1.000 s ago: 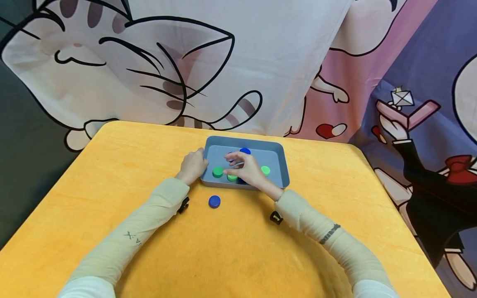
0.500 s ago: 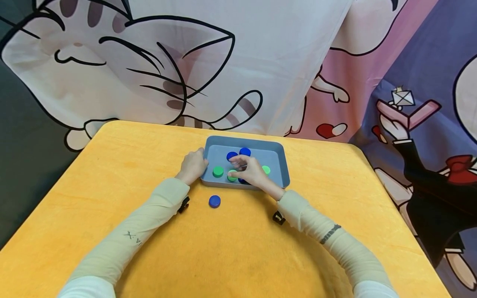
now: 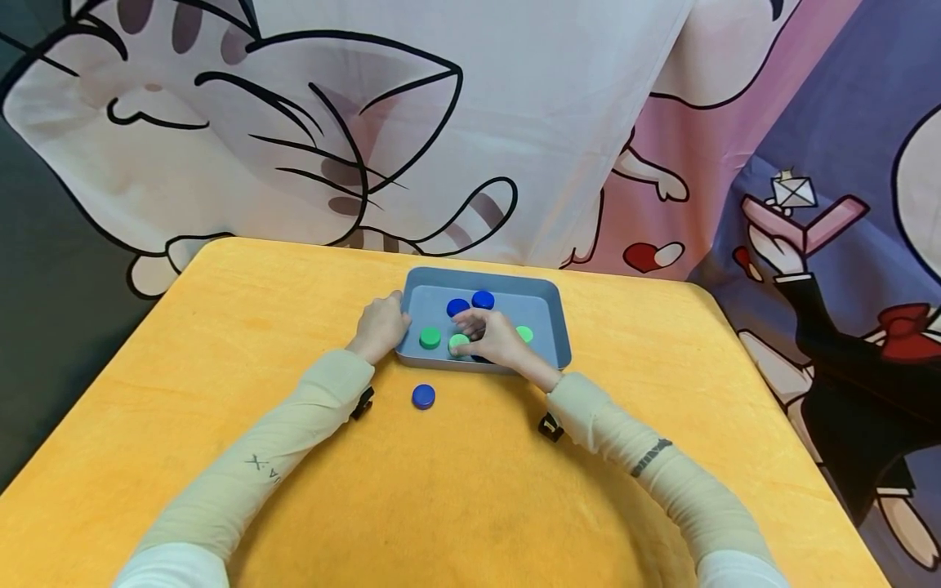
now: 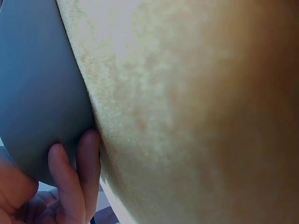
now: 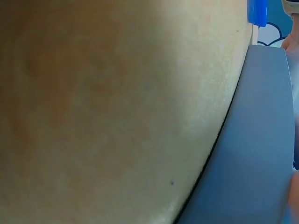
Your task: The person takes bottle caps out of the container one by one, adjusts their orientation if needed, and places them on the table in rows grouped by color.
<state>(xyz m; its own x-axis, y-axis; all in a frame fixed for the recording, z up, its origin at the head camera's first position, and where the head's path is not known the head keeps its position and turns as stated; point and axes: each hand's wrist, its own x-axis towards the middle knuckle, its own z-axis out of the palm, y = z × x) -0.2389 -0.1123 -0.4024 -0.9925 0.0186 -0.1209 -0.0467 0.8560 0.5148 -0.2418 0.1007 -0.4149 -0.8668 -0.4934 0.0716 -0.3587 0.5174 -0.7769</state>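
Note:
My left hand point(image 3: 380, 327) grips the left end of a grey-blue rectangular tray point(image 3: 540, 359). In the left wrist view, two fingers point(image 4: 65, 179) press its outer wall point(image 4: 42, 93) and the thumb is at the rim. My right hand point(image 3: 500, 339) is over the front of the tray, fingers bent and thumb spread apart from them. Its thumb overlaps a light green disc point(image 3: 459, 340); a darker disc beneath the palm is mostly hidden. Around it in the tray lie a green disc point(image 3: 430, 338), two blue discs point(image 3: 483, 300) and another light green disc point(image 3: 524, 334).
One blue disc point(image 3: 423, 397) lies on the yellow tabletop point(image 3: 456, 490) in front of the tray; the right wrist view shows a blue piece point(image 5: 257, 11) beyond the tray wall point(image 5: 247, 140). Behind the table hangs a cartoon-printed cloth point(image 3: 573, 122).
My right hand has moved slightly right and toward me, its thumb coming over the light green disc and its fingers uncovering a blue disc behind. The left hand and tray stay put.

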